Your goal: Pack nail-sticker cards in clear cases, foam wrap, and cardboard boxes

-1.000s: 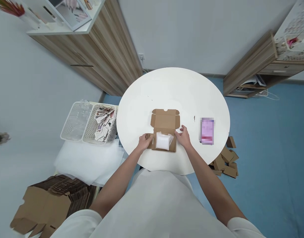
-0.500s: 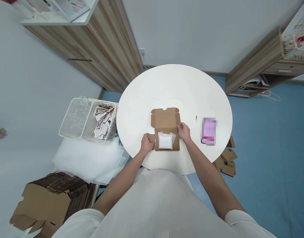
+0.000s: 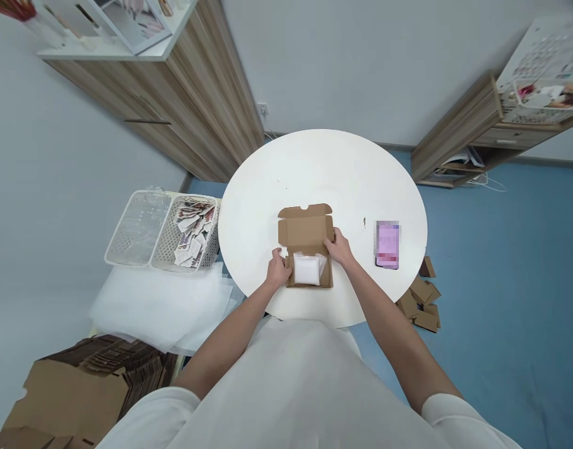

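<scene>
What counts most for us in space is how the lid [image 3: 305, 232] lies from our right hand [image 3: 339, 248]: it opens leftward from our fingers and stands on the far side of the box [image 3: 327, 278], joined to it along the fold between them. Our right fingers look clamped on the lid's right edge, close to that fold, with the thumb on the face towards us. The box sits on the white surface [image 3: 323, 168] in front of our body, its long axis running left to right, so the fold runs the same way, from one of our hands towards the other. Inside lies a white wrapped packet [image 3: 307, 270], near the box's left wall, with some loose wrapping at its right. Our left hand [image 3: 278, 271] is at that left wall, its thumb touching the cardboard and its forefinger spread up and away; whether the other fingers grip anything, we cannot tell. For the packet, our left thumb is the nearer, just beside it; for the lid, our right hand is plainly nearer, since it touches it, while our left lies nearer us than the fold.
</scene>
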A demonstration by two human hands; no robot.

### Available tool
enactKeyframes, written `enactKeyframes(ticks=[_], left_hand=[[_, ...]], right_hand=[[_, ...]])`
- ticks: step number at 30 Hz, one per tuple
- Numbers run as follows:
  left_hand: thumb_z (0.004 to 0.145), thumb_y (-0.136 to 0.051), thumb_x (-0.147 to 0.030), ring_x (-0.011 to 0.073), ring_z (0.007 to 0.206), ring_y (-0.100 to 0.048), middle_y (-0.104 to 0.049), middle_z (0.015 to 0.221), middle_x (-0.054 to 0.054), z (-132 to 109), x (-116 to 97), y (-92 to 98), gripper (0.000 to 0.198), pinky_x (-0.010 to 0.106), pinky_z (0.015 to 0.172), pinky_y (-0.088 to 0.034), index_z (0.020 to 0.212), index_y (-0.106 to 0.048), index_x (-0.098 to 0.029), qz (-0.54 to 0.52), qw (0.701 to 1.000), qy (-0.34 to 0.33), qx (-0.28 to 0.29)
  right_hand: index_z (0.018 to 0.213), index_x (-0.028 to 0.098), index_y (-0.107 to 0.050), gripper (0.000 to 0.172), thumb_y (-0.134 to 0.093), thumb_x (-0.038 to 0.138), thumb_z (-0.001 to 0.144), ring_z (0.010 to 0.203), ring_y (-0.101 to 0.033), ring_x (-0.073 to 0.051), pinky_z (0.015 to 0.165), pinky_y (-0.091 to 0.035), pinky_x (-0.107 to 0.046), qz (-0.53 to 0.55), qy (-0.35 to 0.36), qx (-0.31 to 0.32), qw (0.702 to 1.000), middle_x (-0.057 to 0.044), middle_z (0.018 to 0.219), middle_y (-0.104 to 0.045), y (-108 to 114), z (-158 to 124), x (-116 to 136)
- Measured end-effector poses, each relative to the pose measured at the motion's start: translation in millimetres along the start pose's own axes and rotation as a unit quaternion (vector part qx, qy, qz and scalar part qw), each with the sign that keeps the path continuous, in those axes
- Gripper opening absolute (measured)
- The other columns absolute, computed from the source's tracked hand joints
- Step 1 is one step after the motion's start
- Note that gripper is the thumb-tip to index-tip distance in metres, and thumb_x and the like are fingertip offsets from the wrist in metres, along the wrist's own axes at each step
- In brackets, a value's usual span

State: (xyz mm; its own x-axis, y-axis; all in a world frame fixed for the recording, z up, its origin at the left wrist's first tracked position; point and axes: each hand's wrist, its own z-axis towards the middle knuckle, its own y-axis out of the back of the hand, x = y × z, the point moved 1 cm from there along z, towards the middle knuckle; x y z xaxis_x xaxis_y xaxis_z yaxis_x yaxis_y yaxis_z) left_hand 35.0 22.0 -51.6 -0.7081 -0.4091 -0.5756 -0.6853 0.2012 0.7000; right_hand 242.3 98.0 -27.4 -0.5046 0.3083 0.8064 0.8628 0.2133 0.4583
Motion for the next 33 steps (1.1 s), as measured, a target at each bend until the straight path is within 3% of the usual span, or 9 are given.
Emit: enactKeyframes(ticks=[5, 10, 15, 21, 25, 30, 33], left_hand=[[0.063, -0.052, -0.008, 0.0141, 0.069, -0.053, -0.052, 0.077, -0.001, 3, 1, 2.8, 0.061, 0.024, 0.061, -0.04, 0.118, -0.028, -0.021, 0.003, 0.999, -0.052, 0.01], [0.068, -0.05, -0.012, 0.0127, 0.073, -0.052, -0.048, 0.1, 0.005, 1, 2, 1.7, 0.055, 0.026, 0.065, -0.043, 0.119, -0.03, -0.021, -0.034, 0.99, -0.133, -0.032], [0.072, -0.048, -0.014, 0.0166, 0.08, -0.052, -0.05, 0.092, 0.005, -1, 3, 1.1, 0.037, 0.028, 0.066, -0.043, 0.108, -0.041, -0.02, -0.035, 0.986, -0.159, -0.044], [0.075, -0.052, -0.019, 0.0148, 0.073, -0.052, -0.051, 0.075, 0.001, -3, -2, 6.0, 0.027, 0.027, 0.067, -0.042, 0.101, -0.048, -0.02, -0.035, 0.984, -0.176, -0.005], [0.072, -0.056, -0.024, 0.013, 0.07, -0.052, -0.05, 0.08, 0.001, -6, 0, 9.2, 0.027, 0.027, 0.066, -0.044, 0.097, -0.05, -0.018, -0.043, 0.978, -0.204, 0.01], [0.071, -0.051, -0.017, 0.0124, 0.068, -0.051, -0.049, 0.082, 0.001, -10, 5, 11.4, 0.016, 0.027, 0.065, -0.045, 0.087, -0.05, -0.019, -0.043, 0.978, -0.204, 0.01], [0.069, -0.047, -0.01, 0.0132, 0.067, -0.05, -0.049, 0.078, 0.001, -11, 4, 14.8, 0.022, 0.026, 0.063, -0.044, 0.088, -0.049, -0.019, -0.005, 0.981, -0.196, -0.008]], right_hand=[[0.093, 0.02, -0.052, 0.025, -0.041, 0.027, 0.072, 0.075, -0.054, -0.016, 0.066, -0.042, -0.027, -0.032, 0.019, 0.022, 0.999, -0.003, 0.089, -0.059, 5, -9, 3], [0.08, 0.02, -0.052, 0.015, -0.042, 0.026, 0.07, 0.074, -0.051, -0.017, 0.063, -0.04, -0.028, -0.093, -0.007, -0.04, 0.995, -0.002, 0.08, -0.057, 7, -30, -2], [0.068, 0.021, -0.047, 0.014, -0.041, 0.034, 0.072, 0.063, -0.049, -0.015, 0.057, -0.038, -0.026, -0.085, -0.038, -0.03, 0.995, 0.001, 0.066, -0.052, 2, -52, -2], [0.077, 0.022, -0.05, 0.015, -0.049, 0.033, 0.067, 0.066, -0.051, -0.015, 0.059, -0.04, -0.026, -0.072, -0.038, -0.009, 0.997, 0.002, 0.07, -0.053, 3, -71, -6], [0.08, 0.023, -0.052, 0.017, -0.051, 0.033, 0.066, 0.067, -0.051, -0.014, 0.061, -0.042, -0.027, -0.064, -0.033, -0.02, 0.997, 0.003, 0.072, -0.054, 1, -79, -10], [0.093, 0.026, -0.054, 0.028, -0.051, 0.031, 0.066, 0.068, -0.052, -0.014, 0.064, -0.044, -0.028, -0.015, 0.002, -0.038, 0.999, 0.003, 0.075, -0.056, -6, -85, -12], [0.092, 0.025, -0.055, 0.027, -0.049, 0.03, 0.067, 0.067, -0.053, -0.014, 0.063, -0.045, -0.028, -0.004, 0.001, -0.042, 0.999, 0.002, 0.078, -0.057, -7, -85, -14]])
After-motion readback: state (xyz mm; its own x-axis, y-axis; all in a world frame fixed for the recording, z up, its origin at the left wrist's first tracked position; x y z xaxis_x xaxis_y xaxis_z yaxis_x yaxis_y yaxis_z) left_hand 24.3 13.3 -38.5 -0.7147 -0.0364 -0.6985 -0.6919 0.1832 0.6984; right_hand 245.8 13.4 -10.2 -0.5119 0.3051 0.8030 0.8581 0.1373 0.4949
